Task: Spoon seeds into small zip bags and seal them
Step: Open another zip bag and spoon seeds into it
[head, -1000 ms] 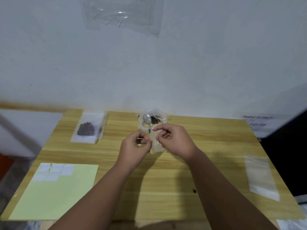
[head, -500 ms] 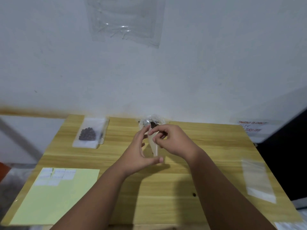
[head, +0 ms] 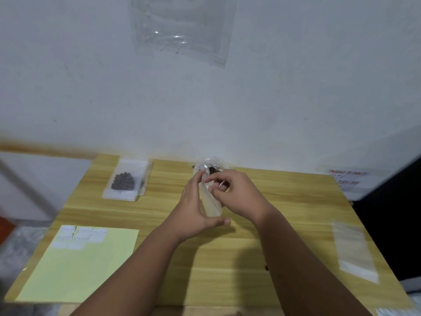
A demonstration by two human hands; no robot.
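A wooden table [head: 300, 208] is seen pushed against a pale wall, and a clear plastic sheet [head: 182, 30] is stuck high on that wall. At the near left of the table a yellow-green sheet [head: 91, 270] is laid flat, with a cluster of white labels [head: 78, 237] set on its far corner. Over on the right edge an empty clear bag [head: 353, 252] is lying flat, well apart from the action. At the far left a filled bag [head: 126, 181] of dark seeds is laid down. In the middle, above the tabletop, the small zip bag [head: 210, 205] is held upright between both hands. The left hand [head: 193, 208] is kept spread, fingers straight along the bag's left side and the thumb stretched out beneath it. The right hand [head: 237, 195] is curled, and the bag's upper edge is pinched between its thumb and fingertips. Whether the zip is closed cannot be told. Just behind the hands, by the wall, a crumpled clear pouch of seeds [head: 213, 167] is partly hidden. One loose dark seed [head: 266, 267] is spotted on the bare wood near the right forearm.
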